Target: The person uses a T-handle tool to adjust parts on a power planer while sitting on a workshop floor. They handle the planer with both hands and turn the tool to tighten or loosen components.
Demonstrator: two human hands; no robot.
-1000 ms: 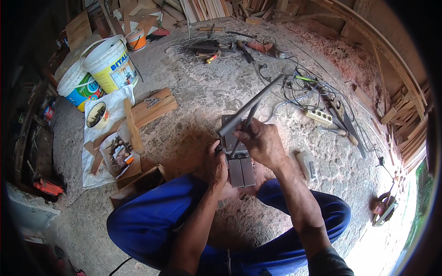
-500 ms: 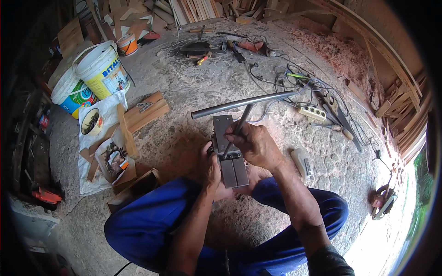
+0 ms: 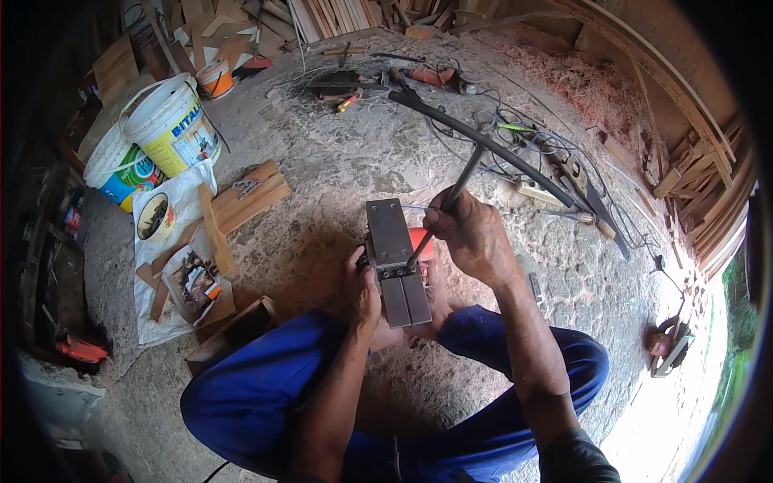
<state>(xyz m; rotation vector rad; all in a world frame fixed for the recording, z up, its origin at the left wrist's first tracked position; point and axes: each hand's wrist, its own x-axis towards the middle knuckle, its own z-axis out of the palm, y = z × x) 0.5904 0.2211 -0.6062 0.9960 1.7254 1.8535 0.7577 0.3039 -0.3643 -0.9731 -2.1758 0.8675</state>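
Observation:
An electric hand planer [image 3: 390, 235] lies with its flat grey sole facing up between my feet, a bit of its red body showing at the right side. My left hand [image 3: 365, 291] is closed round the planer's left side, its fingers partly hidden. In my right hand [image 3: 475, 240] is the shaft of a T-handle wrench [image 3: 466, 173], held in a closed grip. The wrench leans to the right, and its lower end meets the right part of the cutter slot. Its long dark crossbar slants down to the right, beyond my hand.
At left, a white cloth [image 3: 153, 318] carries wood offcuts, a bowl [image 3: 155, 216] and a tray of small parts [image 3: 193, 288]. Two buckets [image 3: 165, 121] stand behind it. Tangled cables, a power strip [image 3: 535, 193] and a handsaw [image 3: 600, 209] lie at right.
The wrench's crossbar has swung round from rising rightward to sloping down rightward. My right hand has moved right and up, and the wrench tip has shifted right along the slot.

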